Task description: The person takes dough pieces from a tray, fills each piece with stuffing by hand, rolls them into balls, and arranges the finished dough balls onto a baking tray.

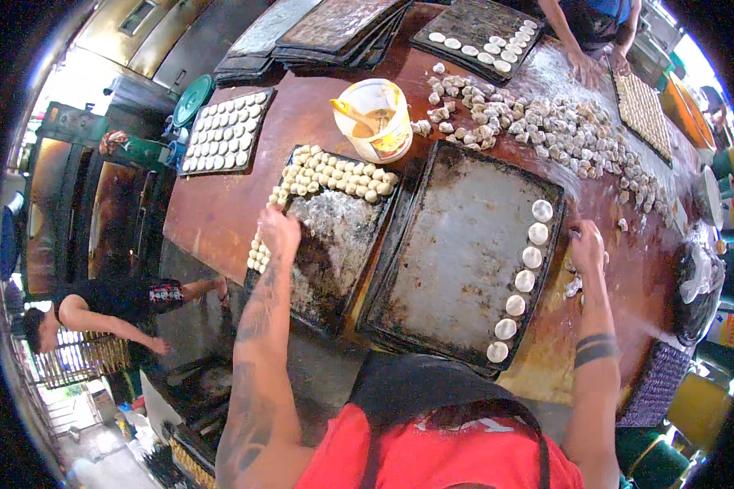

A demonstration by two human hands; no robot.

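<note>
Dough balls (334, 173) line one tray (338, 269) beside the left hand (279, 234); flat discs (524, 281) lie near the right hand (587, 247). I cannot tell either hand's opening or grip.

Room above right tray (457, 253), dough discs (525, 280) edging it, bucket (395, 137) beyond

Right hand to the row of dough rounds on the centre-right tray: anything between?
Only the right rim of the tray lies between the right hand and the dough rounds. Nothing else visible blocks that gap.
</note>
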